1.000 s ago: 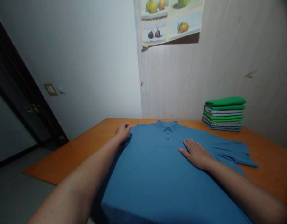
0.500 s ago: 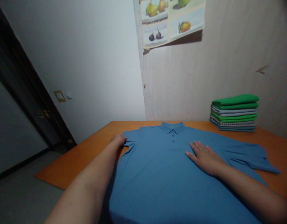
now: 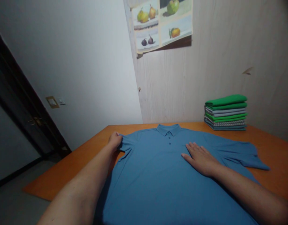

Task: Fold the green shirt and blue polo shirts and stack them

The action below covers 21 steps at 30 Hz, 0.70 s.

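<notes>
A blue polo shirt (image 3: pixel 167 175) lies spread face up, its collar toward the wall and its lower part running out of view at the bottom. At the end of the sleeve on the left, my left hand (image 3: pixel 115 140) is closed on the fabric, which is pulled into creases there. My right hand (image 3: pixel 201 158) lies flat on the chest, right of the buttons, fingers spread. The sleeve on the right (image 3: pixel 244 153) lies loosely wrinkled on the table.
The orange table (image 3: pixel 87 156) reaches back to the wall. At its back right stands a stack of folded clothes (image 3: pixel 225 113), green on top. Fruit pictures (image 3: pixel 162 25) hang above; a dark door (image 3: pixel 29 103) is at the left.
The sleeve on the left is now stretched outward and gripped by my left hand. My right hand stays flat on the chest. The camera view has shifted slightly.
</notes>
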{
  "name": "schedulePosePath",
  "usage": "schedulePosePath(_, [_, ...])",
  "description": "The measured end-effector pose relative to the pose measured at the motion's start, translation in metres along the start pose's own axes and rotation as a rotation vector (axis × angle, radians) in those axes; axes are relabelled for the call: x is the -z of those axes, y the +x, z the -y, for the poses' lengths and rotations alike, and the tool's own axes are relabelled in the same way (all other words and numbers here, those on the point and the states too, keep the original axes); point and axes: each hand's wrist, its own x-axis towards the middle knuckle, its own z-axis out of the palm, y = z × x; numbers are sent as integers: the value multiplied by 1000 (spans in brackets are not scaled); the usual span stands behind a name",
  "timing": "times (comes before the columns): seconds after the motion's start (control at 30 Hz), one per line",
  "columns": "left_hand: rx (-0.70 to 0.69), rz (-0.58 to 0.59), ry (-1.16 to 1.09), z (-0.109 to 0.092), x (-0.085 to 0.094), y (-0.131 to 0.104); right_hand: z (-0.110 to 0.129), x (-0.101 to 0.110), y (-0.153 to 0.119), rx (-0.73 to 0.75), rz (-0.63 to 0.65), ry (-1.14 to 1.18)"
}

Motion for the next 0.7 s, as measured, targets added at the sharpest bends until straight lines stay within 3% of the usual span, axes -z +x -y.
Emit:
schedulePosePath(0.17, [-235,-72,78,-31,9,-6,3,3,-1,-10,10,-5])
schedulePosePath(0.33, [-437,19,-13,-69,-2,-32,4,4,-1,-16,2,18])
schedulePosePath(0.4, [-440,97,-230,-81,-5,-40,4,5,-2,-13,3,25])
schedulePosePath(0.5, [-335,145,-474,-90,-5,-42,4,6,-3,-6,13,30])
schedulePosePath(0.7, [-295,150,-424,-71,-6,-33,6,8,-3,-2,25,37])
